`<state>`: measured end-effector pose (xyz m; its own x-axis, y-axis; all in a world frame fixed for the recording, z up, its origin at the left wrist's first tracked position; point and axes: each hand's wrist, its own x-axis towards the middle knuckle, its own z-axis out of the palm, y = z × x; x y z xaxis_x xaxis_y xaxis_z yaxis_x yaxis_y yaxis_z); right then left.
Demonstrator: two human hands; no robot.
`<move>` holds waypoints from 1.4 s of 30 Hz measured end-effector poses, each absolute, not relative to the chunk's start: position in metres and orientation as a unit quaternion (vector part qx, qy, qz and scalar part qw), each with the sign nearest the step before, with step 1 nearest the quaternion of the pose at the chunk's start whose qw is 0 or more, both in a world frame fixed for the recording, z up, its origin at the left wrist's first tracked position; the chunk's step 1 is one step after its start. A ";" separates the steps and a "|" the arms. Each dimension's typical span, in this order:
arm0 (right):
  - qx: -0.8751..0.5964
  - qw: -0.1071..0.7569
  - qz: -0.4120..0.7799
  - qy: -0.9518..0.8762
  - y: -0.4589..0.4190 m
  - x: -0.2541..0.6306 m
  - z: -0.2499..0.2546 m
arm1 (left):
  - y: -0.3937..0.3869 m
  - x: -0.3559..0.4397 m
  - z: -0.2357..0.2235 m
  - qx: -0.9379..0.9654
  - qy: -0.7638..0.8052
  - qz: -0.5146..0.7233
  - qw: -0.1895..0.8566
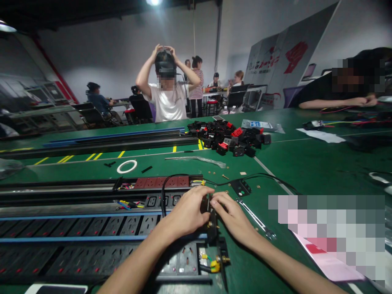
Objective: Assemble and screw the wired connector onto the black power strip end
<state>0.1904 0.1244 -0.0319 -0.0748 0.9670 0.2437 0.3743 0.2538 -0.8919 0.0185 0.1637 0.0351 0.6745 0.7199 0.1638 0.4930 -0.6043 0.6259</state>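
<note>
Several long power strips lie side by side on the green table, the nearest socket strip having blue edges. At their right ends stands a thin black end plate, upright, with brass-coloured bolts through it. My left hand is closed around the plate's far end from the left, thumb and fingers pinching it. My right hand meets it from the right, its bent fingertips pressed to the same part. What lies between the fingertips is partly hidden. Below the hands, a yellow wire lug sits beside a bolt.
A combination wrench lies right of my hands. Beyond are a black bracket, loose brass nuts and a white ring. A pile of black and red sockets is farther back. A person sits opposite; a phone lies at front left.
</note>
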 end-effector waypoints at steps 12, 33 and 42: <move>-0.513 0.448 0.327 -0.655 0.124 0.190 -0.031 | 0.163 0.019 0.036 0.874 0.350 0.199 0.273; -0.514 0.445 0.312 -0.663 0.124 0.189 -0.031 | 0.163 0.019 0.037 0.873 0.358 0.190 0.270; -0.540 0.475 0.269 -0.640 0.121 0.207 0.000 | 0.162 0.019 0.040 0.875 0.356 0.189 0.269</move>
<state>0.2068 0.1210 0.0003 0.0358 0.9472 0.3186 0.4364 0.2720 -0.8577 0.0187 0.1624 0.0403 0.6750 0.7245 0.1395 0.5215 -0.6022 0.6045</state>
